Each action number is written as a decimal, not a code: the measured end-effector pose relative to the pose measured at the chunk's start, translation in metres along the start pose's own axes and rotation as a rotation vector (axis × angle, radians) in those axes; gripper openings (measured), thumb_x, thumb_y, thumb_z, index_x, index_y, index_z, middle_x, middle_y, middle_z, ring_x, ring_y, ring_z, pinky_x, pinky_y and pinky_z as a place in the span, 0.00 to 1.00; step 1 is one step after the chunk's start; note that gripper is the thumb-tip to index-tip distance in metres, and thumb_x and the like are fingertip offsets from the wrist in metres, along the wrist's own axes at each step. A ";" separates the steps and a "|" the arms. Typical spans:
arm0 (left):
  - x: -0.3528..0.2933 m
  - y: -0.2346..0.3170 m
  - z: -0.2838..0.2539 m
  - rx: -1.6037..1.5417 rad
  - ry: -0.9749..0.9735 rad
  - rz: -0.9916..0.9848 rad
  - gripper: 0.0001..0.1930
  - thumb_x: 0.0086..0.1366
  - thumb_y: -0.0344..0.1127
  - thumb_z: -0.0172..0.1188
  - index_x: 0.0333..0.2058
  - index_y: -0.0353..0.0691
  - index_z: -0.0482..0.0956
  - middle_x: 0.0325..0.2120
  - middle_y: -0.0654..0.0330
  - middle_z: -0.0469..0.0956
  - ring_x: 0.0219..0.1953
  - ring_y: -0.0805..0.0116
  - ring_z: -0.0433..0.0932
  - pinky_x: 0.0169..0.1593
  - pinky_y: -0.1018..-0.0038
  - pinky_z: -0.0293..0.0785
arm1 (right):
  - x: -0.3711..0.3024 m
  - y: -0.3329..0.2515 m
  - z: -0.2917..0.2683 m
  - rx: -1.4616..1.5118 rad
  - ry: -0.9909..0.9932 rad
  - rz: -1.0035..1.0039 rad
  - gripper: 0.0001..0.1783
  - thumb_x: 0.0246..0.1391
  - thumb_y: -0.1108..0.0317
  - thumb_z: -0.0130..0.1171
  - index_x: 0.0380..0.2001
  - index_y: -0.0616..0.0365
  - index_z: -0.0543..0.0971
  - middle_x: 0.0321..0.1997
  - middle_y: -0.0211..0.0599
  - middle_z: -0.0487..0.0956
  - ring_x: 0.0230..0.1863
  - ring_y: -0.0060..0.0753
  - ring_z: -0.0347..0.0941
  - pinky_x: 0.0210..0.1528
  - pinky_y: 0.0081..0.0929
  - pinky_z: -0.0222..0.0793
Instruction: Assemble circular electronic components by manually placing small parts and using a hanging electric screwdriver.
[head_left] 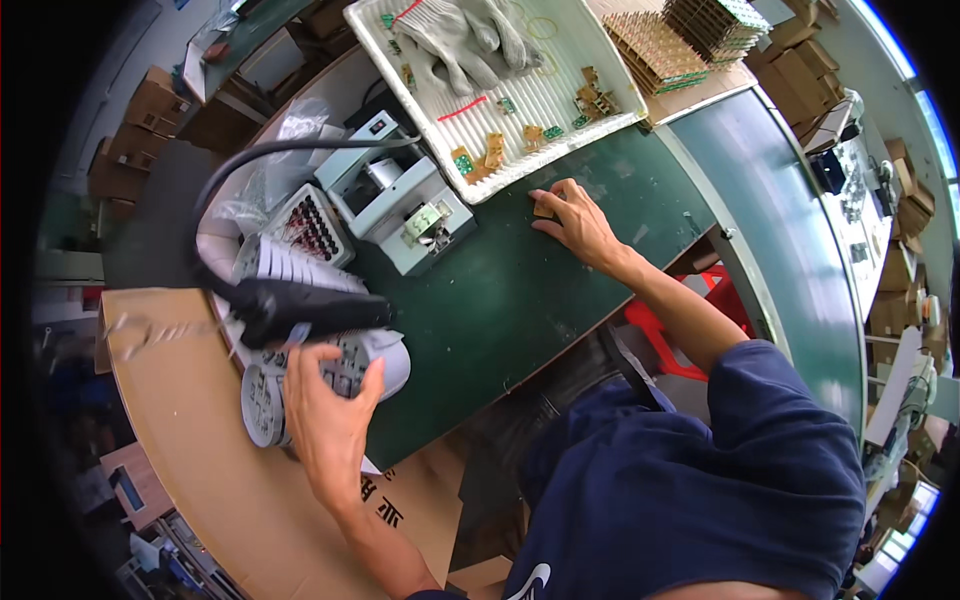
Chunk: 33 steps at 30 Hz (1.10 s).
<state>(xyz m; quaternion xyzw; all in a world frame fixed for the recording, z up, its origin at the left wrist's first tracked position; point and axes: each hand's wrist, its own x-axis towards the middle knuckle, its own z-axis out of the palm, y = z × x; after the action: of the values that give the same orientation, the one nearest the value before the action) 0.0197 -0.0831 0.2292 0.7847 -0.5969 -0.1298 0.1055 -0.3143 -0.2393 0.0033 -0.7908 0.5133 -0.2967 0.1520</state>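
Observation:
My right hand (580, 226) is over the green tabletop near the tray, its fingers pinching a small tan circuit board (543, 209). My left hand (328, 420) is open, with thumb and fingers curved apart. It is over white round housings (392, 362) with dark parts on them; whether it touches them I cannot tell. Just beyond its fingertips hangs a black cylindrical power tool (315, 312) with a thick cable and a coil spring. Between the hands and farther back stands a grey bench machine (400, 205), with a small green-and-metal piece (427, 222) in its front fixture.
A white ribbed tray (470, 140) at the back holds grey gloves (450, 45) and several small boards. Stacked board panels (650, 50) lie at back right. A white box of dark components (310, 228) sits beside the machine. A red stool (655, 330) is below the table edge.

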 end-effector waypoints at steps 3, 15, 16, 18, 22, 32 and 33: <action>-0.007 -0.017 0.004 -0.010 0.055 0.041 0.20 0.63 0.38 0.69 0.48 0.34 0.77 0.43 0.49 0.79 0.49 0.49 0.77 0.58 0.61 0.70 | 0.002 0.006 0.006 0.065 -0.015 -0.088 0.20 0.56 0.64 0.70 0.51 0.54 0.81 0.43 0.40 0.76 0.45 0.44 0.74 0.49 0.38 0.74; -0.003 -0.083 0.013 -0.186 0.137 -0.067 0.30 0.70 0.29 0.56 0.69 0.28 0.61 0.67 0.45 0.66 0.70 0.53 0.64 0.75 0.62 0.53 | 0.000 0.026 0.001 0.366 0.035 -0.067 0.14 0.55 0.68 0.72 0.42 0.57 0.79 0.30 0.33 0.79 0.30 0.32 0.75 0.36 0.29 0.74; -0.008 -0.079 -0.002 -0.058 0.120 -0.159 0.31 0.70 0.28 0.56 0.69 0.28 0.60 0.67 0.45 0.66 0.71 0.54 0.64 0.75 0.61 0.54 | 0.002 0.023 0.003 0.438 0.064 -0.097 0.14 0.56 0.68 0.72 0.43 0.57 0.79 0.29 0.32 0.79 0.28 0.29 0.75 0.34 0.27 0.73; -0.015 -0.072 -0.007 -0.017 0.164 -0.188 0.30 0.70 0.28 0.56 0.69 0.29 0.61 0.66 0.46 0.67 0.70 0.55 0.65 0.74 0.61 0.56 | 0.000 0.019 -0.002 0.462 0.034 -0.039 0.15 0.56 0.69 0.71 0.44 0.59 0.79 0.29 0.32 0.80 0.28 0.25 0.74 0.34 0.25 0.73; -0.039 -0.070 -0.025 -0.242 0.325 -0.112 0.30 0.65 0.38 0.65 0.62 0.33 0.65 0.64 0.50 0.68 0.67 0.57 0.67 0.72 0.65 0.54 | -0.001 0.017 -0.006 0.626 -0.041 0.154 0.10 0.64 0.70 0.65 0.43 0.63 0.76 0.33 0.34 0.84 0.29 0.18 0.74 0.34 0.21 0.73; -0.086 0.002 0.155 -1.931 -0.280 0.356 0.47 0.57 0.59 0.69 0.71 0.50 0.60 0.71 0.37 0.55 0.68 0.25 0.58 0.65 0.24 0.56 | -0.001 0.030 -0.011 0.471 -0.101 0.084 0.12 0.73 0.64 0.52 0.51 0.56 0.80 0.30 0.22 0.73 0.27 0.14 0.62 0.28 0.16 0.61; -0.078 0.012 0.181 -2.170 -0.281 0.255 0.49 0.61 0.64 0.63 0.72 0.43 0.57 0.69 0.33 0.58 0.66 0.32 0.66 0.66 0.32 0.63 | 0.002 0.033 -0.003 0.492 -0.054 0.003 0.13 0.73 0.64 0.52 0.54 0.56 0.79 0.31 0.22 0.72 0.29 0.15 0.62 0.31 0.17 0.62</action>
<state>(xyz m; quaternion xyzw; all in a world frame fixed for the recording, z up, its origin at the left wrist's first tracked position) -0.0704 -0.0127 0.0680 0.1858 -0.2492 -0.6614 0.6826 -0.3397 -0.2548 -0.0122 -0.7370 0.4225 -0.3911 0.3541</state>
